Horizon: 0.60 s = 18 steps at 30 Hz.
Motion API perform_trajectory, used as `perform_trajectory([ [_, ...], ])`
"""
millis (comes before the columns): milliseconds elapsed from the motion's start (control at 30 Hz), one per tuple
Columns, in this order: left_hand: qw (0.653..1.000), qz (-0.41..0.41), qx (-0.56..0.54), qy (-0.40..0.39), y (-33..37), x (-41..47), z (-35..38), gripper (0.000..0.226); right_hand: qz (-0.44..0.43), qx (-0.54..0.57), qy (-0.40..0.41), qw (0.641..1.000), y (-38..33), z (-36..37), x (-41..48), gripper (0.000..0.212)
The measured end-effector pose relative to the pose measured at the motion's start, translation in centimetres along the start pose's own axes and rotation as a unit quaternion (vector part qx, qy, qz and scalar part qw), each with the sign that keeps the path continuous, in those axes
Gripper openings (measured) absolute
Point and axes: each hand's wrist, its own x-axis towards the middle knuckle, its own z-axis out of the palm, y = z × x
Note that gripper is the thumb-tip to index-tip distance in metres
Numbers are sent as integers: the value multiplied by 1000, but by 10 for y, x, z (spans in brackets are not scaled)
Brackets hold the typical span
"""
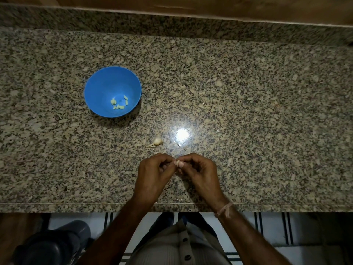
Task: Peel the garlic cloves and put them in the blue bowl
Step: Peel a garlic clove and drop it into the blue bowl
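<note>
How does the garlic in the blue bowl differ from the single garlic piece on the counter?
The bowl cloves look bare, yellowish; the loose piece is whitish with a papery tail. The bowl cloves are several, inside the blue bowl; the loose piece lies alone on the counter. Neither is held.

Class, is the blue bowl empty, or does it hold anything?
Not empty: the blue bowl holds several peeled garlic cloves on its bottom.

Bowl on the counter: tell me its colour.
The bowl is plain blue; the head view shows it best.
</note>
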Motion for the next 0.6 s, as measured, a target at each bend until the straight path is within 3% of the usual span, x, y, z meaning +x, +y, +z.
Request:
perform_trajectory([
  [100,999,-22,-48,-8,-1,0,-2,8,18,15,6,1000,-1,0,0,7],
  [400,999,-14,-33,-21,-6,1,-4,7,20,5,4,1000,2,2,-1,6],
  [600,995,-38,-86,-40,-10,1,-4,7,41,24,7,999,3,0,1,6],
])
